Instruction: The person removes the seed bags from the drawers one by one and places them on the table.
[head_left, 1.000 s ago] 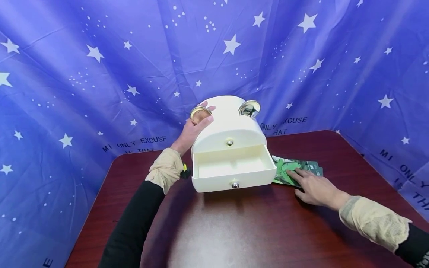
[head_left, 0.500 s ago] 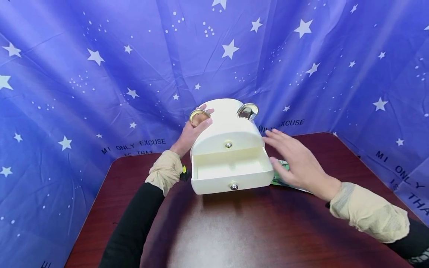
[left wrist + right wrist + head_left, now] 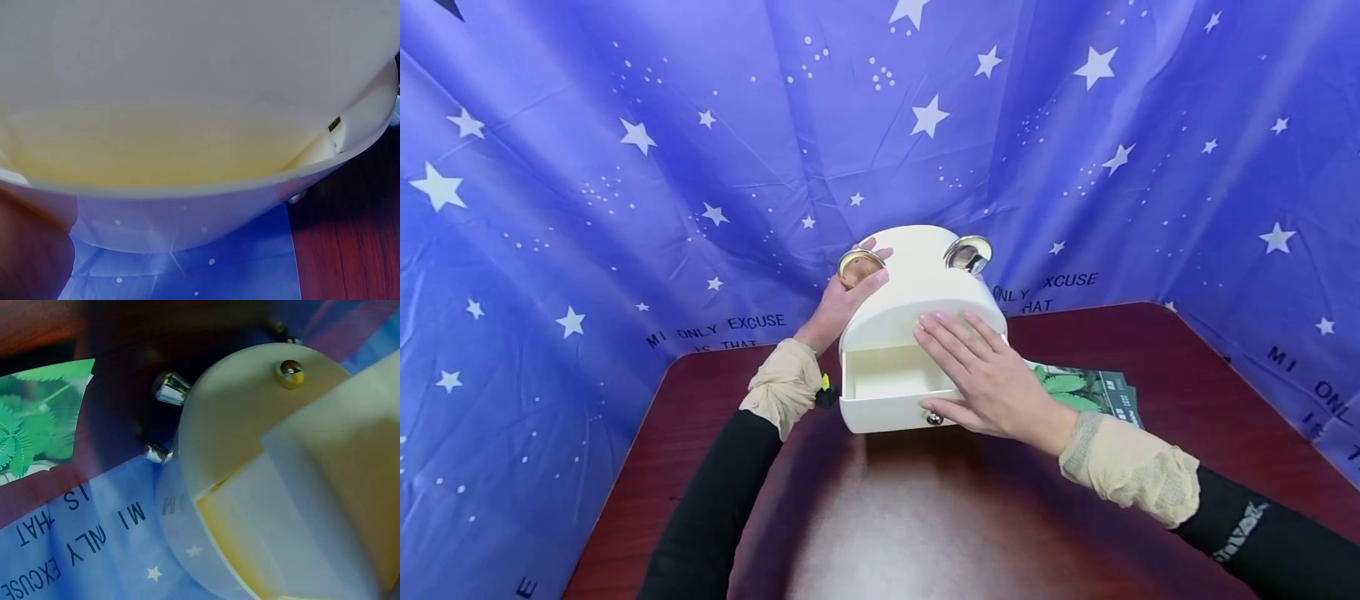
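A white storage box [image 3: 917,279] with a rounded top, two gold-rimmed mirror-like ears and drawers stands on the table. Its lower drawer [image 3: 887,414] is pulled out, and what shows of its inside is bare. My left hand [image 3: 841,302] grips the box at the left ear [image 3: 860,267], thumb in front and fingers behind. My right hand [image 3: 992,379] lies in front of the box with straight fingers, covering the upper knob and the drawer's right side. Its thumb is at the lower metal knob [image 3: 934,418]. The right wrist view shows the box [image 3: 231,412] upside down.
Flat green leaf-printed cards or packets [image 3: 1067,387] lie overlapping on the dark red wooden table [image 3: 1075,517], right of the box. A blue curtain [image 3: 737,167] with white stars hangs close behind and at both sides.
My right hand has left the green cards and moved left to the box's front. The lower drawer looks slightly less pulled out than before. My left hand keeps its grip on the ear.
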`<state>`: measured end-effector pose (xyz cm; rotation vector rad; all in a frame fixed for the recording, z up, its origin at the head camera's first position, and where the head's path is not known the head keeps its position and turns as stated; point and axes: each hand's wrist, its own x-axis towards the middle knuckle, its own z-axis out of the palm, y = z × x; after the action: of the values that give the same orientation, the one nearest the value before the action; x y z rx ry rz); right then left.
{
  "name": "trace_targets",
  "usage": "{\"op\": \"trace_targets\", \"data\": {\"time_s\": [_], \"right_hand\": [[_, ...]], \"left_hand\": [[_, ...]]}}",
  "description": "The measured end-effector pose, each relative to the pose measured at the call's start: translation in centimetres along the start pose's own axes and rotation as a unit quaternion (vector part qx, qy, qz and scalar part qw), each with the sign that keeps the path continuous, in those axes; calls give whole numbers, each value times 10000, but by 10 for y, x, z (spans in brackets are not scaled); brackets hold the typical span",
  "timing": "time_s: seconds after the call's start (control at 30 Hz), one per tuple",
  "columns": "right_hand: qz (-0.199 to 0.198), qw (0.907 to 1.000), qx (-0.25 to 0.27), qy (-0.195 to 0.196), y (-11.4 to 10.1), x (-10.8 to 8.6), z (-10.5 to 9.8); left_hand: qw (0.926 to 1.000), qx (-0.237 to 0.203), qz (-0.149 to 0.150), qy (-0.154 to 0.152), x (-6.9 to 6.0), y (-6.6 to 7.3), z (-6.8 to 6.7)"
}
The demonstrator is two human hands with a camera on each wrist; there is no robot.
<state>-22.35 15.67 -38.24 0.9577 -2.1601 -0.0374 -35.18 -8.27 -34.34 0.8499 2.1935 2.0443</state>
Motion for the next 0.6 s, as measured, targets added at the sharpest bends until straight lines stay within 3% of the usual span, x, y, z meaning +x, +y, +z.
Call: {"op": "trace_targets", "data": {"time_s": [0.13, 0.37, 0.6], "right_hand": [[-55, 9998, -149, 153, 3, 6, 7], [70, 9927, -324, 1160, 13, 17, 24], [329, 9896, -263, 1376, 25, 22, 35]], "left_hand": [[9999, -9, 42, 108, 0, 1, 0], [10000, -27, 24, -11, 0, 0, -3], [9998, -204, 64, 22, 1, -1, 2]]}}
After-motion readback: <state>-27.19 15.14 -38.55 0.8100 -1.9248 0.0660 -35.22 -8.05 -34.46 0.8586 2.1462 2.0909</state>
